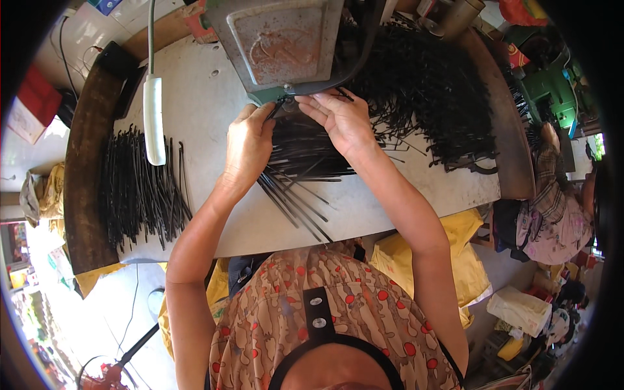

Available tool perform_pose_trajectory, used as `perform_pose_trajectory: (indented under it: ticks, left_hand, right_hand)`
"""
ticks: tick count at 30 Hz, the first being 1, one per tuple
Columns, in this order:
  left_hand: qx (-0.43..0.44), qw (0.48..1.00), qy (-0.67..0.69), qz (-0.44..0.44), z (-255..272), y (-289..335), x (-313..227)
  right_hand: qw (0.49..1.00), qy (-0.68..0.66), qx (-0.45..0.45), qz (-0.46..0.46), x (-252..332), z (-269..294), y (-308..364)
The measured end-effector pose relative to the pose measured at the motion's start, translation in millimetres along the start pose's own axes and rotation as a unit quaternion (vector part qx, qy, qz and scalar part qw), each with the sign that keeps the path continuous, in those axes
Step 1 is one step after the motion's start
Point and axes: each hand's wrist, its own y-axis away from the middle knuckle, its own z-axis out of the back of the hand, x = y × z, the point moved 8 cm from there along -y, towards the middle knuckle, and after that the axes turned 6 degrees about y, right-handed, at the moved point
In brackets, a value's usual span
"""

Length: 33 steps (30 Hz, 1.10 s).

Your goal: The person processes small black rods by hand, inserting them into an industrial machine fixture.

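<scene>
My left hand (249, 143) is closed, its thumb and fingers pinching a thin black strip (278, 106) at the lower edge of a grey and green metal machine (279, 49). Just right of it, my right hand (344, 123) has its fingertips at the same machine edge. A short black strip end (345, 95) pokes out between its fingers. The machine hides the far ends of these pieces. Under and between my wrists lies a loose pile of long black strips (305, 153), some fanning toward me.
A neat bundle of black strips (143, 188) lies at the table's left, a large tangled heap (429, 97) at its right. A white lamp (154, 123) hangs over the pale table (214, 227). Yellow sacks (455, 253) are below the edge; another person (556, 218) sits far right.
</scene>
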Motion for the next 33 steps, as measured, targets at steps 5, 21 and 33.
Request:
perform_pose_trajectory:
  ticks: [5,21,33]
  left_hand:
    - [-0.001,1.000,-0.002,-0.002,0.9,-0.7,0.5]
    - [0.021,0.999,0.021,0.016,-1.4,-2.4,-0.4]
    - [0.007,0.998,-0.042,-0.051,-0.8,-1.3,-6.5]
  right_hand:
    - [1.000,0.005,0.011,0.018,2.2,-1.1,0.3]
    - [0.999,0.025,0.004,0.020,3.4,-2.4,1.0]
    - [0.999,0.038,0.008,0.023,4.4,-1.6,1.4]
